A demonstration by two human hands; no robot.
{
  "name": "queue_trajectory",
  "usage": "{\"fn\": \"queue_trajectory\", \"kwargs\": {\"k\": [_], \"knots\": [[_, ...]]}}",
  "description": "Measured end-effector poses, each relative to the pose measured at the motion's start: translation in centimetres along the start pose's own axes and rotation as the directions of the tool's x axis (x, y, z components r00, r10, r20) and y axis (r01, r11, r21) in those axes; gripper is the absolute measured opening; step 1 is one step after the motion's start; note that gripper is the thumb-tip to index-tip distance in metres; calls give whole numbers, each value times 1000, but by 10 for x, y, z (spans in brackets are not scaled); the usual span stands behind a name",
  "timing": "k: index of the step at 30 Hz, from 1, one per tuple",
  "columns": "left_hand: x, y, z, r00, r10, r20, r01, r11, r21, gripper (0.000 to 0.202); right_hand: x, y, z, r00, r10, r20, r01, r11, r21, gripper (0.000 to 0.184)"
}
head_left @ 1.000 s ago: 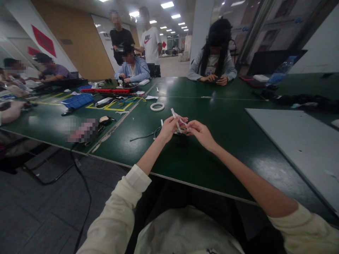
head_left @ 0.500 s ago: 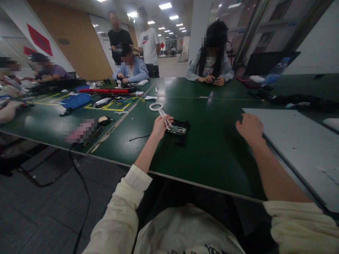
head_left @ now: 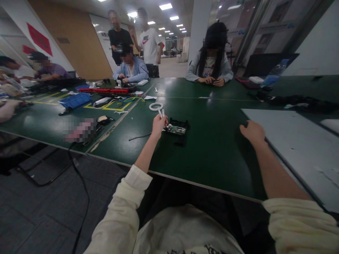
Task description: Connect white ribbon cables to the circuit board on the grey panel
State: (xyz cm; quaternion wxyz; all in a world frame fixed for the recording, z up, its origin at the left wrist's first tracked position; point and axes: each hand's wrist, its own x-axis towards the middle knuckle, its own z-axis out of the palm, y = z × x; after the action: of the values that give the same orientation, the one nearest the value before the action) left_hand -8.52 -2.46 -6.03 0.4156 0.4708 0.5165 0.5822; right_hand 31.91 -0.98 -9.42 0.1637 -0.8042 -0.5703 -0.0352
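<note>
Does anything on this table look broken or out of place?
The black box by the left hand, which pinches a white strip, lies open, its green circuit board bare; damage cannot be told.

Glossy, smooth green table top (head_left: 212,155); at three o'clock a matt grey board (head_left: 296,141); at twelve a smooth white strip (head_left: 161,113) and black plastic casing (head_left: 185,123); cream cloth sleeves (head_left: 127,204) at six.
</note>
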Motion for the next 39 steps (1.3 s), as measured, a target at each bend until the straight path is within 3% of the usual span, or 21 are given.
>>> {"fn": "queue_trajectory", "kwargs": {"k": [3, 7, 18, 27, 39], "knots": [[2, -5, -2, 997, 83, 4, -80, 941, 330, 5, 1, -1, -3, 1000, 14, -11, -13, 1000, 27, 48], [2, -9, -4, 977, 205, 55, -189, 727, 660, 11, 2, -2, -3, 1000, -1, -10, 1, 1000, 18, 44], [-5, -8, -6, 984, 141, 106, -161, 478, 864, 15, 1, -14, 7, 998, 24, -54, -25, 1000, -17, 39], [-1, -8, -12, 988, 138, 75, -134, 485, 864, 17, 2, -21, 11, 997, -51, -58, 55, 995, 77, 38], [-4, -8, -6, 987, 99, 123, -156, 497, 853, 15, -13, -52, 12, 963, -246, -107, 261, 953, 153, 38]]}}
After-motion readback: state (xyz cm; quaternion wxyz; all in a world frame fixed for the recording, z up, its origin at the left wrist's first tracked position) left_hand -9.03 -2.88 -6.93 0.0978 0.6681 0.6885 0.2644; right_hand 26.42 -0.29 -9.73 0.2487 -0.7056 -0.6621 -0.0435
